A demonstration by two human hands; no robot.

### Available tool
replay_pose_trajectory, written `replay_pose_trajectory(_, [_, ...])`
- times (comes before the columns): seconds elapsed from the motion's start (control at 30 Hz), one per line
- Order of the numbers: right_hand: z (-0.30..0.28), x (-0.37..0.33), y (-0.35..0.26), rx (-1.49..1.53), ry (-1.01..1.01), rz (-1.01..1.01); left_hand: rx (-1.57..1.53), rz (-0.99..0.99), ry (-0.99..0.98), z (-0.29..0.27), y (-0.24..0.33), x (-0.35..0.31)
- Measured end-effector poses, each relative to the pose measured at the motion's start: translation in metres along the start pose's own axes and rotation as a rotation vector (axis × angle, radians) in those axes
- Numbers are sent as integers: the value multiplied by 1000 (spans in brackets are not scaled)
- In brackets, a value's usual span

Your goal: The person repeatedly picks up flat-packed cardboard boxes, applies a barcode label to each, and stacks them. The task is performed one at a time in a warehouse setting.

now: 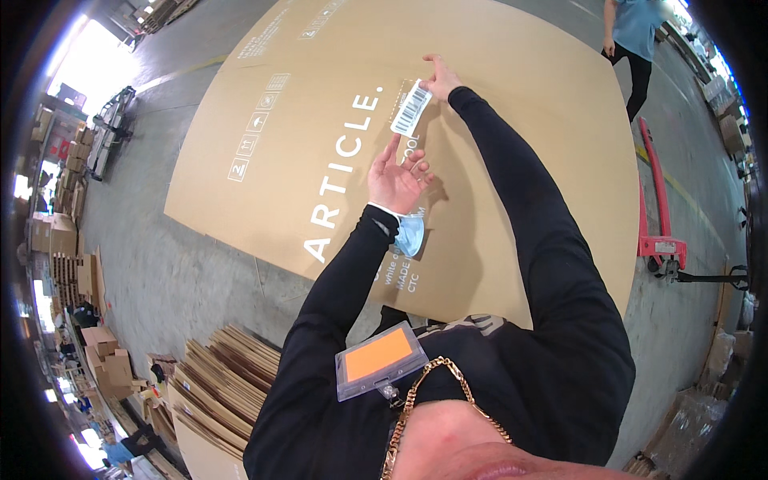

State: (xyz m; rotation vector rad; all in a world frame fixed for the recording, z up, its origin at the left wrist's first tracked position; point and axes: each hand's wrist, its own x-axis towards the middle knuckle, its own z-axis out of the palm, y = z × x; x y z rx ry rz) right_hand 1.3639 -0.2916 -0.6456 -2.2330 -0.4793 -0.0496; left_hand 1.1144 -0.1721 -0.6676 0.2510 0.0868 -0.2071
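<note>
A white barcode label (411, 110) is at the large cardboard box (272, 188), tilted, with a shadow beside it. My right hand (440, 79) holds its upper end near the thumb, with the index finger stretched away. My left hand (398, 178) is palm up with fingers apart, and a fingertip touches or nearly touches the label's lower end. From my left wrist hangs a blue face mask (411, 235). Large white letters and handling symbols are printed on the cardboard under and around my hands.
At right stands a red pallet jack (659, 200), with a person (632, 40) behind it. A stack of flat cardboard sheets (216, 388) lies at lower left. Boxes (108, 360) and shelving line the left side. A badge holder (380, 360) hangs at my chest.
</note>
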Motion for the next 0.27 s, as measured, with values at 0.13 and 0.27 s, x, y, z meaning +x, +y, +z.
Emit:
replay_pose_trajectory(0.13, [5, 46, 10, -115, -122, 42, -37, 31, 99, 0, 9, 29])
replay_pose_trajectory(0.27, [21, 73, 11, -177, -231, 13, -22, 35, 112, -11, 21, 45])
